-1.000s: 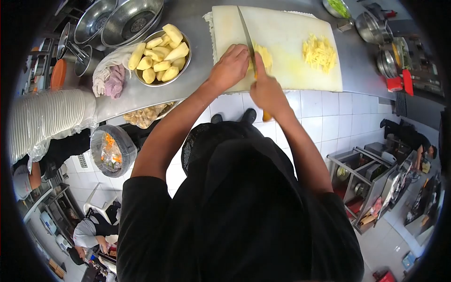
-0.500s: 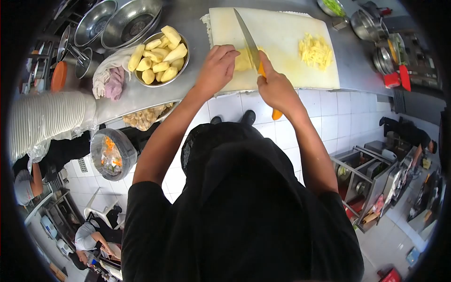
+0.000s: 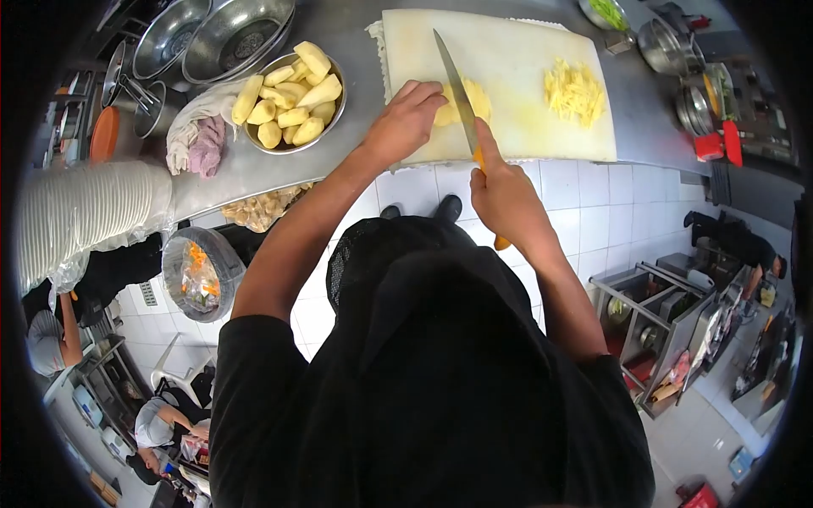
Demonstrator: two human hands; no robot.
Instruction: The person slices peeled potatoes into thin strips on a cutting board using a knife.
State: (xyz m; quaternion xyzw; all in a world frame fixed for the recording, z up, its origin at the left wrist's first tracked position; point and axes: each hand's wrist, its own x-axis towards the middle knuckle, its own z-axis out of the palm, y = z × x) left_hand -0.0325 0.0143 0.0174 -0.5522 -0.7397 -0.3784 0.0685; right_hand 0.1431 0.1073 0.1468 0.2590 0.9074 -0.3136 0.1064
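Note:
My right hand [image 3: 510, 196] is closed around the orange handle of a kitchen knife [image 3: 455, 80], its index finger stretched along the blade's base. The long blade lies across a peeled potato, with thin potato slices [image 3: 479, 103] spread just right of it. On the left side of the blade, my left hand [image 3: 405, 123] presses curled fingers onto the potato, which those fingers partly hide. All this is on a white cutting board [image 3: 508, 46]. Toward the board's right end sits a pile of potato strips [image 3: 575, 91].
Left of the board stand a metal bowl of peeled potatoes [image 3: 292, 97], a crumpled cloth [image 3: 199, 140] and large steel bowls [image 3: 237, 42]. Stacked plates [image 3: 93, 212] in plastic line the counter's left end. A lined bin [image 3: 203, 275] is below. Other people work at the lower left and far right.
My right hand and the knife have drawn back toward my body. More potato slices now show right of the blade. My left hand has shifted slightly right.

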